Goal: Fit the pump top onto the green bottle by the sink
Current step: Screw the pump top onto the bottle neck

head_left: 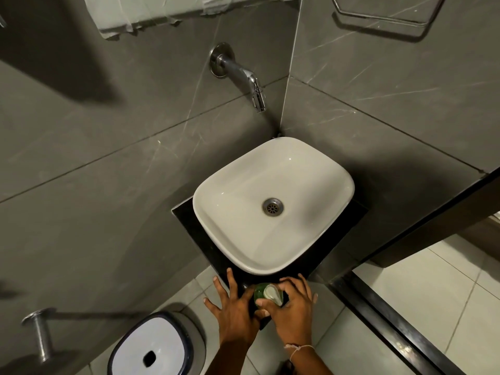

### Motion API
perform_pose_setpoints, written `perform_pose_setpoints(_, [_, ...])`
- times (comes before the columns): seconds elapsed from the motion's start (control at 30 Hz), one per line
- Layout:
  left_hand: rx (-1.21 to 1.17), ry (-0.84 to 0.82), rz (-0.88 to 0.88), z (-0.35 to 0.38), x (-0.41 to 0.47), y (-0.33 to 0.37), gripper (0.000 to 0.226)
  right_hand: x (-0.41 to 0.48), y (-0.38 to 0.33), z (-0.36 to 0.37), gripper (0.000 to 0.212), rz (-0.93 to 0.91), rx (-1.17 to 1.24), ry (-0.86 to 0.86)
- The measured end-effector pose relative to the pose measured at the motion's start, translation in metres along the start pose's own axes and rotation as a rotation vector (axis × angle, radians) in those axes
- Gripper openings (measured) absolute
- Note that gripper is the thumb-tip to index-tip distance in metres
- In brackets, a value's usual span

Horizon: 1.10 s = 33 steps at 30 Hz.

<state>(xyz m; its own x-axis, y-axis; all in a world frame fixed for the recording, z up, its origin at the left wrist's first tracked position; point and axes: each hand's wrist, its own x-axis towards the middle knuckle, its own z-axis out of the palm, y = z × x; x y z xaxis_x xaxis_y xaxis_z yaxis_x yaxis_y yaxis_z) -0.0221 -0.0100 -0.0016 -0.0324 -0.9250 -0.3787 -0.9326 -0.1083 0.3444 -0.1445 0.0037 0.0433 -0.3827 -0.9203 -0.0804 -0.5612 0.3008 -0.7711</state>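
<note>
Grey tiled corner. White sink (273, 204) sits on a dark counter (189, 226), tap (243, 77) above it, lidded bin (151, 345) on the floor below left.

The green bottle (259, 291) stands on the counter's front corner, just beside the sink's near rim. The white pump top (273, 293) is on its mouth.

Your right hand (292, 312) curls its fingers around the pump top. Your left hand (235, 307) is spread wide, thumb against the bottle's side.

Risks: the bottle stands close to the counter edge; a hard twist with the base loosely steadied could tip it off. A tilted collar could cross-thread.

Hidden: neck, threads and collar lie under your fingers. Seated or merely resting, can't tell.
</note>
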Motion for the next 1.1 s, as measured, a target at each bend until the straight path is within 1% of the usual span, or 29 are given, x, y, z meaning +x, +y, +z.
perform_pose_setpoints(0.1, [0.007,0.000,-0.005,0.001,0.001,0.000,0.066,0.000,-0.002,0.000,0.038,0.001,0.006,0.001])
perform_pose_setpoints(0.2, [0.000,0.005,-0.006,0.001,0.000,0.000,0.066,-0.001,0.002,0.000,0.035,-0.015,0.053,-0.025])
perform_pose_setpoints(0.3, [0.012,0.006,-0.009,0.003,0.000,0.000,0.067,-0.001,0.003,0.001,0.032,-0.027,0.036,0.002])
perform_pose_setpoints(0.4, [0.027,0.003,-0.011,0.002,0.001,0.000,0.068,0.001,0.001,0.003,0.040,-0.038,-0.008,0.035])
perform_pose_setpoints(0.47, [0.033,0.000,-0.009,0.001,0.001,0.001,0.069,0.000,-0.001,0.003,0.043,-0.036,-0.011,0.033])
perform_pose_setpoints(0.53, [0.031,-0.007,-0.006,0.000,0.000,0.001,0.070,0.000,-0.004,0.000,0.042,-0.020,-0.033,0.006])
perform_pose_setpoints(0.63, [0.039,-0.015,-0.005,-0.001,-0.001,0.001,0.068,-0.003,-0.010,-0.009,0.041,0.018,-0.071,-0.106])
perform_pose_setpoints(0.7, [0.044,-0.015,-0.002,-0.004,-0.001,0.002,0.066,-0.004,-0.008,-0.022,0.049,0.014,-0.047,-0.160])
perform_pose_setpoints(0.73, [0.046,-0.017,-0.001,-0.004,-0.001,0.002,0.066,-0.005,-0.006,-0.029,0.050,0.004,-0.014,-0.146])
perform_pose_setpoints(0.77, [0.046,-0.019,0.000,-0.004,-0.001,0.002,0.066,-0.005,-0.005,-0.036,0.046,-0.012,0.032,-0.113])
perform_pose_setpoints(0.83, [0.042,-0.019,0.008,-0.005,-0.002,0.002,0.066,-0.004,-0.007,-0.044,0.030,-0.038,0.136,-0.068])
perform_pose_setpoints(0.9, [0.037,-0.015,0.014,-0.004,-0.002,0.001,0.065,-0.003,-0.018,-0.043,0.021,-0.062,0.160,-0.111])
perform_pose_setpoints(0.97, [0.041,-0.010,0.014,-0.004,-0.002,0.001,0.065,-0.001,-0.023,-0.037,0.016,-0.072,0.129,-0.134])
perform_pose_setpoints(1.1, [0.040,-0.010,0.008,-0.003,-0.002,0.002,0.064,0.003,-0.021,-0.034,0.011,0.017,0.183,-0.136])
